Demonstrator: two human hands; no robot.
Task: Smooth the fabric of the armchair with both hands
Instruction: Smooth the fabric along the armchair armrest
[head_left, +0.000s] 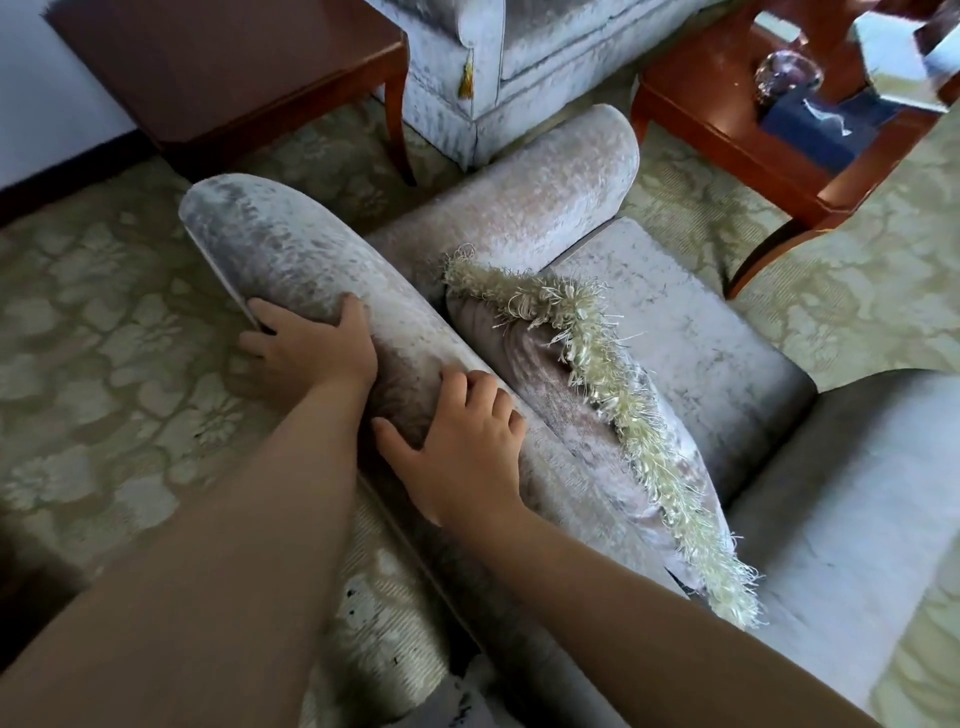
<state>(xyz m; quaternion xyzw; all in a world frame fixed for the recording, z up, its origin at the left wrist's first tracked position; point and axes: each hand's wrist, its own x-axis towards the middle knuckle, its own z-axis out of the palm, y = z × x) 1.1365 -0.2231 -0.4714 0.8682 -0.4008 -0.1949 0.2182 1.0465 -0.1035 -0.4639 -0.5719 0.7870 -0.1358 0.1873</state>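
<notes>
A pale grey velvet armchair (675, 322) fills the middle of the view, seen from behind its rounded backrest (280, 260). My left hand (311, 348) lies on the backrest's top, fingers spread, with the fingertips over its far side and outer edge. My right hand (462, 447) rests flat on the backrest a little nearer to me, fingers loosely spread on the velvet. A cushion (571, 410) with a shaggy cream fringe leans against the inner side of the backrest, on the seat.
A dark wooden side table (218, 73) stands at the back left. A second velvet seat (519, 57) is behind the armchair. A reddish wooden table (737, 135) with a glass ornament (787, 78) is at the back right. Patterned carpet (104, 338) surrounds everything.
</notes>
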